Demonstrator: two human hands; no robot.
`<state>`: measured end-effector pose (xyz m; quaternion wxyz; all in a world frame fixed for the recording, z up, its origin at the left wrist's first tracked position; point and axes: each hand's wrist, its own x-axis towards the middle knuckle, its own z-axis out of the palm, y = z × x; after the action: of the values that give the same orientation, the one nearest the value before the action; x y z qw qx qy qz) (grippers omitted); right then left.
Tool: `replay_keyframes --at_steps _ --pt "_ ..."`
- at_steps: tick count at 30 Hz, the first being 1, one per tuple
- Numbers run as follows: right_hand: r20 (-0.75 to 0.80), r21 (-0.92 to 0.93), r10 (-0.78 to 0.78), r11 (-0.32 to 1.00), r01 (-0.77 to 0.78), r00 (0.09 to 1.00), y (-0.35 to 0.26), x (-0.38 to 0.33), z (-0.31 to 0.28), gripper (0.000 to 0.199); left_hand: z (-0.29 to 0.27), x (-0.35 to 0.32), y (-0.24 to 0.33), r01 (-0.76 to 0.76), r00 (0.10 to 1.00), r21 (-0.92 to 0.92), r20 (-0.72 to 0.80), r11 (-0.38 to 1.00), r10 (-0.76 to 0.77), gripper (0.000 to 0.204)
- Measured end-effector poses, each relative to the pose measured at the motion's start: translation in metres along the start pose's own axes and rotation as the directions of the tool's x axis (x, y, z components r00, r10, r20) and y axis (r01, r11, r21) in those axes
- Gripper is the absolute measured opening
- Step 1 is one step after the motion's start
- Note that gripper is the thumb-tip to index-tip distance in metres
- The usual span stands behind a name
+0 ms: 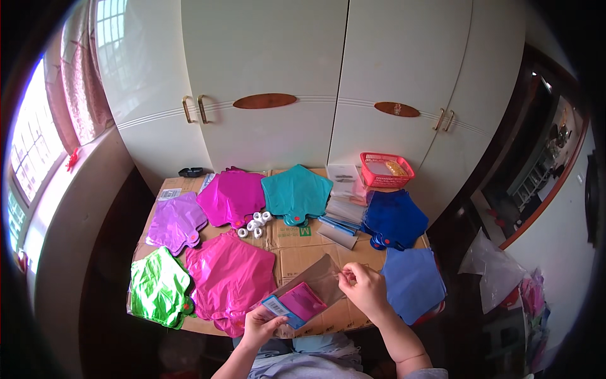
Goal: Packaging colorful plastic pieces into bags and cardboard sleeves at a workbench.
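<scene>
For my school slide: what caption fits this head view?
Two hands slide a folded pink balloon into a clear bag.

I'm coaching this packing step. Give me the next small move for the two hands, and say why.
Probably slide the folded pink foil piece with its blue card deeper into the clear plastic bag: the left hand holds that piece at the bag's mouth, while the right hand pinches the bag's edge.

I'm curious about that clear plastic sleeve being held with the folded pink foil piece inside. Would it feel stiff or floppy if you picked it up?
Probably floppy: the clear plastic sleeve looks thin and bends between the left hand and right hand. Likely light too, since fingertip pinches carry it. Its glossy film and the folded pink foil piece inside may be slippery.
</scene>
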<state>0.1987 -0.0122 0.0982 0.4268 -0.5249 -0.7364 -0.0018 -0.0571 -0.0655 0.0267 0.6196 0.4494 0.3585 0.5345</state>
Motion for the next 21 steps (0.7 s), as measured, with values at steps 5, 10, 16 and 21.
replay_keyframes --at_steps 5,10,16,21 --pt "0.032 0.147 -0.011 0.989 0.006 0.999 -0.001 -0.001 -0.002 0.015 0.001 0.001 0.002 0.016 0.999 -0.062 -0.033 0.998 -0.018 0.018" --pt "0.618 0.63 0.187 0.463 -0.624 0.763 0.019 0.006 -0.019 0.02 -0.018 0.003 -0.007 0.057 0.998 -0.101 0.025 0.993 -0.054 0.02" --pt "0.776 0.619 0.069 0.111 -0.778 0.627 0.03 0.005 -0.023 0.014 -0.026 0.004 -0.007 0.105 0.99 -0.095 0.106 0.99 -0.095 0.017" --pt "0.762 0.613 -0.159 -0.137 -0.778 0.628 0.028 -0.003 -0.018 0.019 -0.028 0.004 -0.011 0.121 0.983 -0.122 0.153 0.985 -0.102 0.017"
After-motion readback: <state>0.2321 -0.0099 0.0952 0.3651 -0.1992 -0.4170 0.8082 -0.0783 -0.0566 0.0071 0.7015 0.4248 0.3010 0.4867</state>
